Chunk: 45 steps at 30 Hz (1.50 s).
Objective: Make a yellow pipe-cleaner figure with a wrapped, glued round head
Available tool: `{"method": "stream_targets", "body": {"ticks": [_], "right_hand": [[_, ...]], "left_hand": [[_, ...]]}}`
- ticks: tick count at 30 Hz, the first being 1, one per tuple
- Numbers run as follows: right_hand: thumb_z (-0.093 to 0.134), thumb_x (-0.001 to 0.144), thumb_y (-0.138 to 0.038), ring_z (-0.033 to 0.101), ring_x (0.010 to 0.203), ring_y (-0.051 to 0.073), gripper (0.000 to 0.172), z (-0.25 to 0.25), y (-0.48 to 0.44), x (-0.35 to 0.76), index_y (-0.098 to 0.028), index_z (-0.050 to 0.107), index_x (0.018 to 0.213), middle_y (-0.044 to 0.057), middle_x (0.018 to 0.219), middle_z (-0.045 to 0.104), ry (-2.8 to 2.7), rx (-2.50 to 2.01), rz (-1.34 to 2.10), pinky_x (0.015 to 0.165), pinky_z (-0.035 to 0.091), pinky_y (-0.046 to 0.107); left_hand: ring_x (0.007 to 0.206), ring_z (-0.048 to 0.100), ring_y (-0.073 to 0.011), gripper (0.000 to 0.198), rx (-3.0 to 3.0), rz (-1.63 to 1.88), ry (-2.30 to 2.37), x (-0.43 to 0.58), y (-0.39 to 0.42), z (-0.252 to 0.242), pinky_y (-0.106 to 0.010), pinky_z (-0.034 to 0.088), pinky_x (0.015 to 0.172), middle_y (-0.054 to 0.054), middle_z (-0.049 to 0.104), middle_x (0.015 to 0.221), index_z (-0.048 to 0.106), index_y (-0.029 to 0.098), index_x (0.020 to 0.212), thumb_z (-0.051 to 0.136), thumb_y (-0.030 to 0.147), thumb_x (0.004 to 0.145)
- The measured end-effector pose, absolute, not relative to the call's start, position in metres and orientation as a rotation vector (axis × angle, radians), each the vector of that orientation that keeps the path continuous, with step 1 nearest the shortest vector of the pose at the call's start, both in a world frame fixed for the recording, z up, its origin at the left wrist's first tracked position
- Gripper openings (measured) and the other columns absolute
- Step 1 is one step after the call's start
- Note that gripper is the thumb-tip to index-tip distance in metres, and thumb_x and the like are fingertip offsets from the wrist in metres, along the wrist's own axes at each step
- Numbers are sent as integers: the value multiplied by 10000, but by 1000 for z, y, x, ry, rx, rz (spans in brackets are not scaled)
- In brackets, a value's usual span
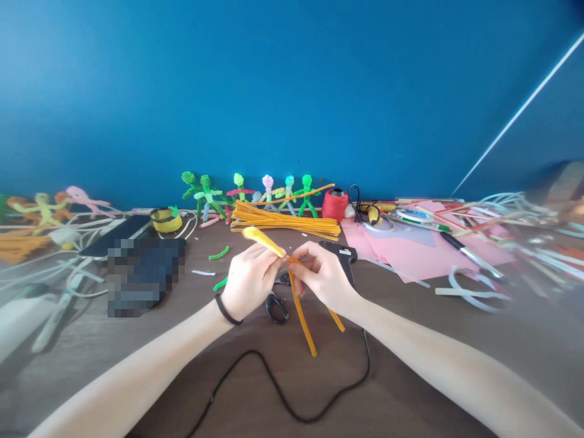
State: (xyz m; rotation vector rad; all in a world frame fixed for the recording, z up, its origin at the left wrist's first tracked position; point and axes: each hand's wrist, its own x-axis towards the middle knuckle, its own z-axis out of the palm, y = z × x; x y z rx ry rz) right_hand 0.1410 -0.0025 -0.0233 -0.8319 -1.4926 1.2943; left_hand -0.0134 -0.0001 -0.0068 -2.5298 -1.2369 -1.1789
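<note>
My left hand, with a dark band at its wrist, is closed on orange-yellow pipe cleaners near the middle of the view. A thicker, fuzzy yellow end sticks out up and left past its fingers. Right beside it, my right hand pinches the same pipe cleaners with thumb and forefinger. Two orange strands hang down below the fingers. Under the hands lie scissors, partly hidden. A black glue gun lies behind my right hand, mostly covered by it.
Pipe-cleaner figures lean along the blue wall behind a bundle of orange pipe cleaners. A red thread spool and pink paper are on the right. Phone-like dark slabs lie left; a black cord curves in front.
</note>
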Motion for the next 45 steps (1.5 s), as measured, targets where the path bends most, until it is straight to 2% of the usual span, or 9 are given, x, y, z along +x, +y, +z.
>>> {"method": "stream_targets", "body": {"ticks": [6, 12, 17, 21, 25, 31, 35, 41, 45], "right_hand": [[523, 801, -249, 573, 432, 111, 132, -25, -7, 139, -193, 411, 758, -47, 498, 564, -1544, -773, 1220, 441, 465, 224], [489, 823, -228, 567, 457, 104, 104, -30, -5, 141, -194, 409, 766, -47, 535, 522, -1647, -755, 1076, 448, 461, 221], [463, 834, -212, 573, 512, 88, 70, -33, -5, 143, -191, 423, 781, -29, 683, 473, -1718, -696, 956, 488, 476, 229], [460, 836, -216, 576, 539, 80, 70, -32, -5, 144, -188, 442, 775, -14, 758, 458, -1753, -655, 889, 528, 481, 240], [487, 825, -258, 600, 562, 111, 89, -30, -4, 143, -201, 435, 781, -8, 737, 512, -1684, -671, 1058, 560, 507, 271], [522, 806, -328, 640, 580, 150, 158, -25, -3, 141, -200, 428, 811, -17, 631, 599, -1519, -669, 1354, 614, 543, 327], [538, 796, -329, 651, 595, 151, 175, -22, -2, 141, -207, 413, 788, -29, 630, 601, -1440, -618, 1461, 625, 544, 325], [546, 787, -366, 646, 535, 132, 258, -25, 4, 143, -207, 344, 797, -15, 767, 613, -1390, -574, 1758, 434, 500, 221], [528, 799, -388, 660, 554, 142, 264, -28, 7, 144, -215, 330, 821, -28, 771, 599, -1350, -491, 1952, 409, 490, 195]], "left_hand": [[494, 459, -95, 293, -2737, -1434, -1875, -4, -7, -1, -211, 348, 500, 23, 503, 523, 469, 165, 575, 410, 308, 824], [456, 363, -76, 305, -2842, -1693, -2089, -4, -4, -2, -221, 283, 477, 48, 404, 461, 417, 164, 547, 461, 345, 789], [450, 355, -70, 275, -3000, -2008, -2231, -5, -3, 3, -217, 294, 502, 58, 370, 432, 446, 157, 574, 494, 339, 774], [424, 339, -64, 244, -3159, -2074, -2455, -7, -2, 8, -205, 292, 477, 53, 371, 406, 472, 148, 568, 517, 299, 754], [412, 328, -63, 246, -3243, -2147, -2597, -11, 2, 7, -200, 276, 445, 46, 368, 405, 464, 146, 546, 515, 275, 749], [499, 442, -105, 288, -3370, -2192, -2297, -9, 3, 7, -245, 365, 545, 24, 413, 450, 451, 154, 536, 503, 309, 774], [491, 458, -99, 245, -3236, -2220, -2340, -6, -2, 10, -236, 370, 540, 31, 436, 452, 465, 152, 586, 518, 307, 767], [387, 403, -53, 231, -3129, -1964, -2337, -9, -3, 11, -186, 326, 429, 51, 462, 433, 486, 147, 639, 500, 325, 785], [318, 331, -37, 226, -3122, -1822, -2259, -9, -4, 13, -168, 271, 360, 66, 438, 385, 496, 150, 657, 489, 331, 792]]}}
